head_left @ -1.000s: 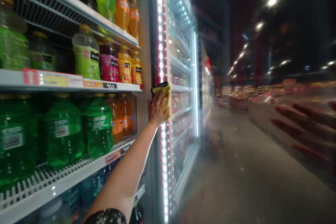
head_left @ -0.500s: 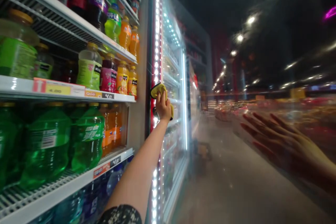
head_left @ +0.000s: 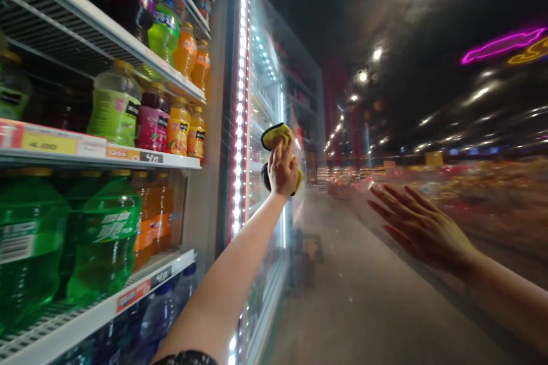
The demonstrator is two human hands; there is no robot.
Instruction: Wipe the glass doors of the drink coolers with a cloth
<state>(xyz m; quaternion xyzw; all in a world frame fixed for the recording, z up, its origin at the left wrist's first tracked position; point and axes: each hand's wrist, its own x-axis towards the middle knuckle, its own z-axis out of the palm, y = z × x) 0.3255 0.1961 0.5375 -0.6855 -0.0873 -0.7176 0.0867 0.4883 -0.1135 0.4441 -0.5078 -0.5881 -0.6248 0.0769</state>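
Observation:
My left hand [head_left: 283, 171] presses a yellow cloth with dark edging [head_left: 274, 136] against the clear glass door [head_left: 268, 205], just right of its bright light strip [head_left: 240, 97]. The fingers lie over the cloth, which bulges out above and beside them. My right hand [head_left: 411, 225] is at the right with fingers stretched out and pointing left. It holds nothing and is slightly blurred. Whether it touches the glass cannot be made out.
An open cooler at the left has white wire shelves [head_left: 98, 157] with green bottles [head_left: 105, 234], orange bottles [head_left: 186, 48] and price tags. A grey floor [head_left: 338, 296] runs along the aisle. Blurred goods stand at the right under ceiling lights and a pink neon sign [head_left: 503, 45].
My left hand and the cloth have moved right, from the light strip onto the glass. The shelves and light strip have shifted left in view, and my right hand appears further left and sharper.

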